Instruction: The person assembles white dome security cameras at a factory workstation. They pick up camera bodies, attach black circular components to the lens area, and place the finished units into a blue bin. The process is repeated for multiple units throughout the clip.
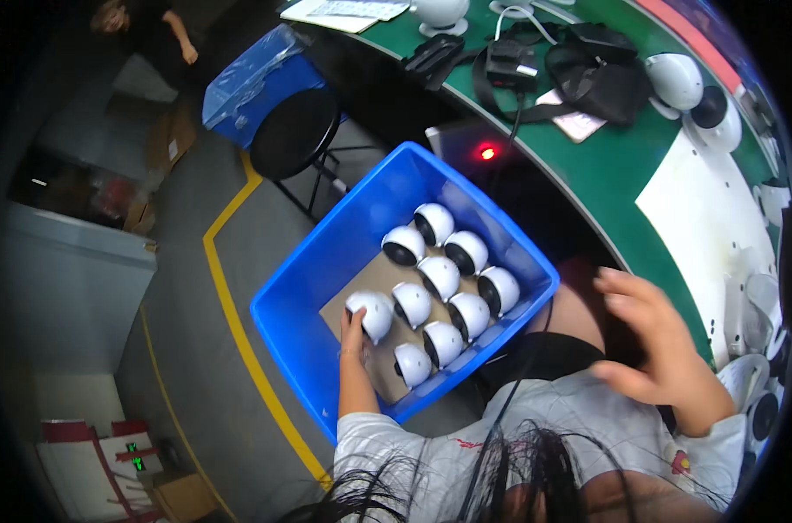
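Note:
A blue plastic bin (300, 270) stands in front of me with several round white security cameras with black faces inside, set in rows on a brown cardboard sheet (348, 296). My left hand (352, 336) reaches into the bin, its fingers round the left side of one white security camera (375, 315). That camera sits apart from the rows, nearest the bin's left side. Another camera (411, 305) lies just right of it. My right hand (653, 344) is raised outside the bin to the right, fingers spread, with nothing in it.
A green workbench (570, 174) curves along the right, bearing a white sheet (696, 227), black straps and pouch (596, 74), and more white cameras (675, 83). Beyond the bin are a black stool (295, 131) and a plastic-covered blue bin (261, 83). Another person (156, 30) is far left.

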The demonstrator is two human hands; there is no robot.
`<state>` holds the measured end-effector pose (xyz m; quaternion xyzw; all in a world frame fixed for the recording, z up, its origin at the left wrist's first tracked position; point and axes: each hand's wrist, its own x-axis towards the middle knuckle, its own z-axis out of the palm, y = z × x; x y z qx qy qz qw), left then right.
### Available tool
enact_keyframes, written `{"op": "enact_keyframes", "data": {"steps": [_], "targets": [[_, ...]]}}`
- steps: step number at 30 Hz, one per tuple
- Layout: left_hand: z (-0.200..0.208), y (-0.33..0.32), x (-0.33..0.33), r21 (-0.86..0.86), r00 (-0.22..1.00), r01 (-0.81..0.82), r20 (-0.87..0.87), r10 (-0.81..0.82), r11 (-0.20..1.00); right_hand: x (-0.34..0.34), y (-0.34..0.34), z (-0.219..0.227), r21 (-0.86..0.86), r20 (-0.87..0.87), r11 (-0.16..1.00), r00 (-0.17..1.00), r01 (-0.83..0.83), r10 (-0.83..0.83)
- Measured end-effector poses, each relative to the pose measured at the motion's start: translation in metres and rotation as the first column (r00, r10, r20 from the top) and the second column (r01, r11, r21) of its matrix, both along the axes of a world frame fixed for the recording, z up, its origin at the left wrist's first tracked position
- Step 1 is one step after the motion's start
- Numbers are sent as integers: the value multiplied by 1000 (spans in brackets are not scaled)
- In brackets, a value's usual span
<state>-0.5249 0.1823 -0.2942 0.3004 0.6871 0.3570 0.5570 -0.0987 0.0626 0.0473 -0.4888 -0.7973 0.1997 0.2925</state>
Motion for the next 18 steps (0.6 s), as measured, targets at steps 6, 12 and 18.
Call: {"op": "enact_keyframes", "data": {"steps": [6, 12, 18], "targets": [[-50, -4, 5, -498, 963, 270, 156, -221, 824, 75, -99, 22, 128, 15, 833, 839, 539, -545], [-67, 36, 58, -369, 868, 428, -88, -489, 825, 106, -144, 78, 324, 72, 684, 704, 654, -707], [-53, 84, 123, 72, 773, 440, -537, -336, 895, 187, -120, 140, 273, 252, 644, 594, 714, -764]]}}
